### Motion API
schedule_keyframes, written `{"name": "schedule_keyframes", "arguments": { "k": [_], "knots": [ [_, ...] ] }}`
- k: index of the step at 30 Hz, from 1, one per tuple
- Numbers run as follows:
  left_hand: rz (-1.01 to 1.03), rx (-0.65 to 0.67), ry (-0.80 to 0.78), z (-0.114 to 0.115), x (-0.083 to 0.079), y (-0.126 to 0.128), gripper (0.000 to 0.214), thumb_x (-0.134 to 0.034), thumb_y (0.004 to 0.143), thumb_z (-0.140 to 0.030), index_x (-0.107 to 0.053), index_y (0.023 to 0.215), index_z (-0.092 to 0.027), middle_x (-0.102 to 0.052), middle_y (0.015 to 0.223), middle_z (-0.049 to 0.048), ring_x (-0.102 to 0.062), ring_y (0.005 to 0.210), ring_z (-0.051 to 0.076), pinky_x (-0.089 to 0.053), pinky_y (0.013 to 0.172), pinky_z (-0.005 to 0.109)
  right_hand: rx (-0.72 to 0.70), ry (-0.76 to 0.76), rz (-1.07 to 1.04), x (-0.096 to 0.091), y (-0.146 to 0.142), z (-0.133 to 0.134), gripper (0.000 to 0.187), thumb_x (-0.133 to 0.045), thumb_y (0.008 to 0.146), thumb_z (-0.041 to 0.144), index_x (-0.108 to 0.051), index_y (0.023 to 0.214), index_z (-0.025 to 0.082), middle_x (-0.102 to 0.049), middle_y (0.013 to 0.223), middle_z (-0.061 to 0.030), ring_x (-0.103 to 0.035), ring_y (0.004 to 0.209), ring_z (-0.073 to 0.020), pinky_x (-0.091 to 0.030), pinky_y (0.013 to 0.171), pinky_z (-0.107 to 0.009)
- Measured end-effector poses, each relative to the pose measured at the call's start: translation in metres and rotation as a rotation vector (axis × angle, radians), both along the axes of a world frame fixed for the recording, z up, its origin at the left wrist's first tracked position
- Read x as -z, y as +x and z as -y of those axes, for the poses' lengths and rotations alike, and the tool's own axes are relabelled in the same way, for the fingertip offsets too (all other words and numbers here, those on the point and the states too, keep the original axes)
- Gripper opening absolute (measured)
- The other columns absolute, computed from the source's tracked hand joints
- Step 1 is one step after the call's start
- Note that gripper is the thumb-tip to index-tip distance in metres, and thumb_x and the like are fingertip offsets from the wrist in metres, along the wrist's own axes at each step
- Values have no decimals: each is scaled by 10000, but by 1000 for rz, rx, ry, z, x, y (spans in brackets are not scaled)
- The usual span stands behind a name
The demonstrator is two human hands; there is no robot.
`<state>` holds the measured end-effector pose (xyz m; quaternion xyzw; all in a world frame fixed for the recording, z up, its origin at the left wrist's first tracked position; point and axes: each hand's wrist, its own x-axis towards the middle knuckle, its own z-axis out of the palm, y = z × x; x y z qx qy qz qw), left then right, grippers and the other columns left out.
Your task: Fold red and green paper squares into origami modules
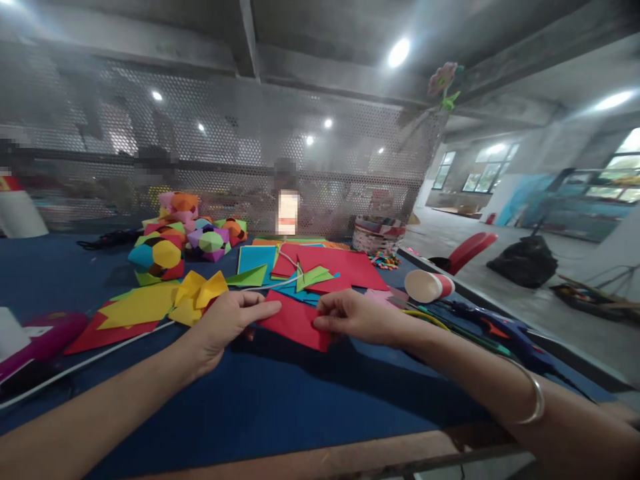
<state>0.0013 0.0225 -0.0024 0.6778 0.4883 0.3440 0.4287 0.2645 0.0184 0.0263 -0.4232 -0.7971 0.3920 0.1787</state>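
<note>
A red sheet of paper (295,323) lies on the blue table cover (280,393) between my hands. My left hand (227,323) rests at its left edge, fingers curled and the index finger stretched along the paper's top edge. My right hand (353,317) pinches the sheet's right side, thumb on top and fingers bent. A silver bangle (535,400) circles my right wrist. Just left of my left hand lies a folded yellow paper piece (197,297).
Loose coloured sheets (320,267) and folded paper balls (170,250) lie further back. A tipped paper cup (427,285), a blue glue gun (505,330), a small basket (377,235) and a white cord (100,353) are here too. A mesh screen (225,147) stands behind.
</note>
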Motion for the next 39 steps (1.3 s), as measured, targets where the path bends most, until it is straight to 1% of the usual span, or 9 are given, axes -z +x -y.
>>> {"name": "schedule_keyframes", "arguments": {
  "k": [3, 6, 10, 14, 17, 21, 23, 30, 39],
  "knots": [
    [-151, 95, 161, 1, 1, -1, 354, -810, 978, -383, -648, 742, -174, -598, 677, -60, -562, 585, 113, -478, 581, 249, -40, -22, 130, -7, 20, -1, 237, -759, 903, 371, -678, 778, 186, -667, 662, 13, -612, 616, -143, -437, 590, -240],
    [-249, 157, 418, 11, 2, 4, 255, -800, 872, -290, -670, 671, -201, -672, 740, -21, -639, 690, 159, -491, 661, 289, -52, 22, 221, -9, 30, 0, 149, -754, 882, 220, -710, 746, 179, -638, 632, 35, -583, 611, -130, -402, 605, -236],
    [-245, 208, 817, 29, 5, 13, 88, -660, 993, -202, -742, 985, -233, -734, 1036, 19, -701, 1000, 185, -531, 896, 297, -80, 109, 253, -5, 25, 6, 126, -726, 883, 95, -741, 787, 175, -691, 727, 24, -610, 701, -144, -405, 670, -246],
    [-271, 492, 1023, 42, 7, 16, 233, -539, 1086, -108, -712, 1168, -240, -772, 1136, 17, -735, 1007, 132, -569, 898, 215, -119, 184, 246, 1, 13, 18, 193, -672, 919, 9, -733, 837, 172, -699, 797, 18, -601, 738, -139, -404, 707, -249],
    [-345, 599, 1052, 49, 6, 12, 218, -526, 1104, -134, -723, 1145, -218, -803, 1068, 27, -770, 898, 151, -593, 803, 236, -101, 239, 246, 5, 7, 24, 185, -656, 1000, 67, -721, 863, 172, -676, 794, 13, -562, 724, -139, -388, 716, -262],
    [-457, 533, 1161, 56, 3, 6, 298, -399, 1184, -250, -696, 1190, -222, -827, 1074, 37, -809, 918, 170, -607, 787, 264, -18, 281, 247, 8, 4, 28, 91, -762, 967, 105, -708, 947, 175, -706, 922, -16, -591, 825, -161, -399, 768, -269],
    [-514, 515, 1211, 58, 3, 5, 321, -360, 1199, -283, -675, 1219, -228, -839, 1087, 32, -818, 936, 167, -614, 820, 262, 51, 300, 243, 9, 3, 31, 201, -839, 902, 113, -693, 1026, 174, -707, 1009, -37, -596, 871, -175, -399, 770, -272],
    [-614, 638, 1116, 57, 0, 2, 284, -430, 1152, -265, -683, 1258, -193, -836, 1124, 85, -809, 952, 225, -615, 741, 317, 99, 10, 192, 11, -8, 48, 252, -905, 889, 254, -656, 869, 214, -596, 677, 68, -525, 619, -124, -312, 622, -268],
    [-619, 639, 1083, 60, -6, 4, 262, -516, 1106, -290, -747, 1203, -212, -844, 1130, 90, -796, 900, 231, -612, 683, 296, 27, -63, 239, 2, 2, 34, 243, -910, 845, 229, -680, 774, 193, -571, 623, 89, -508, 579, -93, -344, 587, -243]
  ]
}}
